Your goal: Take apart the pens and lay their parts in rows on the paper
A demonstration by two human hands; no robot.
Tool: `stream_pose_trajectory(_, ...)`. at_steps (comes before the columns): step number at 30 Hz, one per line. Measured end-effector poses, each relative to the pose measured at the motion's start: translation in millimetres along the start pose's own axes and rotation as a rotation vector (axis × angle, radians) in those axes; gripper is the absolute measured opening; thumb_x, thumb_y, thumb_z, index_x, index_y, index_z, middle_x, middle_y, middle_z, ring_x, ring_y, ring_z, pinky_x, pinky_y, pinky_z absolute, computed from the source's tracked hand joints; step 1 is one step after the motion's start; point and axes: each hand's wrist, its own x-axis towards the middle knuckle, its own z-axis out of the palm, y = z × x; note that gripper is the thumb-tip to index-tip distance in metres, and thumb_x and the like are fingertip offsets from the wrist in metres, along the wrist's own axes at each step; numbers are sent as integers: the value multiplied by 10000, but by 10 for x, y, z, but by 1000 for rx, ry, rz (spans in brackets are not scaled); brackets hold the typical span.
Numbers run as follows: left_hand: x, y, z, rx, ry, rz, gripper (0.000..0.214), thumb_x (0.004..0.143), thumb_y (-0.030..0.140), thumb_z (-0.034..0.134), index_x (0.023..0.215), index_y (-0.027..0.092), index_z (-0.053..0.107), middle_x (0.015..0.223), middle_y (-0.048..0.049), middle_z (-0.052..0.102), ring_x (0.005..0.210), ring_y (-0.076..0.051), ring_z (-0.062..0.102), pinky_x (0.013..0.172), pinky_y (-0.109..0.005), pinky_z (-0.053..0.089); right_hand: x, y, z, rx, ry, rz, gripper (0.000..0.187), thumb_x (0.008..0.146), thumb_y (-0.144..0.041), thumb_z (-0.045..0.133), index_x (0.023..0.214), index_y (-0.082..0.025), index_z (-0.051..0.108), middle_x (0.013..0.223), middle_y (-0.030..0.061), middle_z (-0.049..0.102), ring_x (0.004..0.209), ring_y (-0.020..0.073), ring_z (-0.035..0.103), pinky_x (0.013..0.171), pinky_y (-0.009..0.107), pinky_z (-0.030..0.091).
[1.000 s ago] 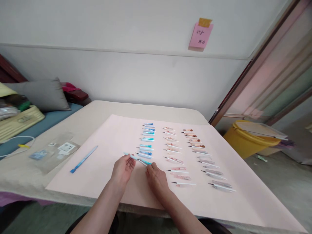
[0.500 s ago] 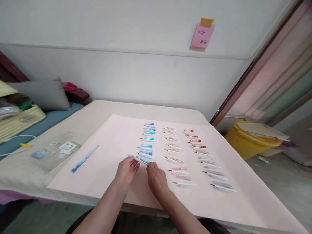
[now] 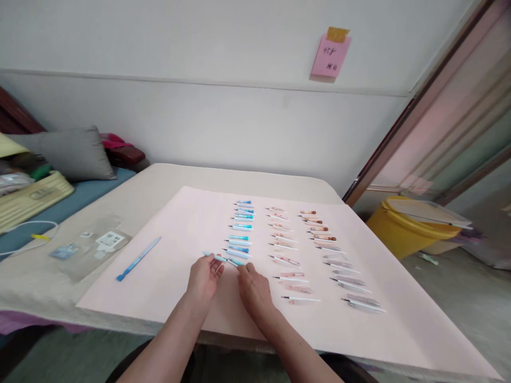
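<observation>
My left hand (image 3: 205, 276) pinches a pale blue pen barrel (image 3: 209, 254) between thumb and fingers. Closed around the near end of a teal pen part (image 3: 235, 261) is my right hand (image 3: 254, 290). A thin white refill with a dark tip shows in the small gap between the two pieces; its rear end is hidden. Just beyond my hands, a column of blue and teal pen parts (image 3: 239, 238) lies on the pink sheet (image 3: 179, 223), with white refills beside them. A whole blue pen (image 3: 139, 259) lies apart at the left.
Columns of pink pen parts (image 3: 282, 245) and brown and grey pen parts (image 3: 325, 239) lie to the right, each with refills. A clear plastic bag (image 3: 96, 255) rests left of the sheet. A yellow bin (image 3: 403, 223) stands beyond the table's right side. A wall closes the back.
The two pen pieces have drawn slightly apart, opening a gap where the refill shows. My left hand has shifted a little left, and the view has moved slightly.
</observation>
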Motion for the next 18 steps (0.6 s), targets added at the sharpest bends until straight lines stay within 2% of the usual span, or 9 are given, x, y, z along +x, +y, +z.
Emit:
stream_pose_trajectory(6,-18,5,-13,-15,-30,-3,58,731,85,572,746,132,543,766,-84,634,647,-129,612,563,-248,509,-1,-33,29,3,-13,-15,192,887,-141,357,902,-208,536,932,43,571,685,153,592,507,267,307)
stream_pose_trajectory(9,-35,20,-12,-22,-40,5,61,724,91,580,756,130,546,776,-85,634,653,-130,611,566,-244,506,1,-27,10,20,20,25,163,896,-192,373,933,-219,530,948,29,577,696,155,593,515,263,317)
stream_pose_trajectory(12,-51,27,-5,-23,-40,3,66,722,96,579,771,127,548,774,-80,630,647,-127,608,565,-243,503,18,-37,27,3,-1,67,144,892,-215,387,943,-213,521,948,32,580,693,162,598,526,261,337)
stream_pose_trajectory(18,-55,14,-2,-17,-33,-4,64,726,96,572,771,130,544,754,-74,627,643,-126,609,573,-246,502,57,-111,94,-46,-95,12,242,870,-77,306,947,-176,512,937,73,581,727,202,616,545,288,377)
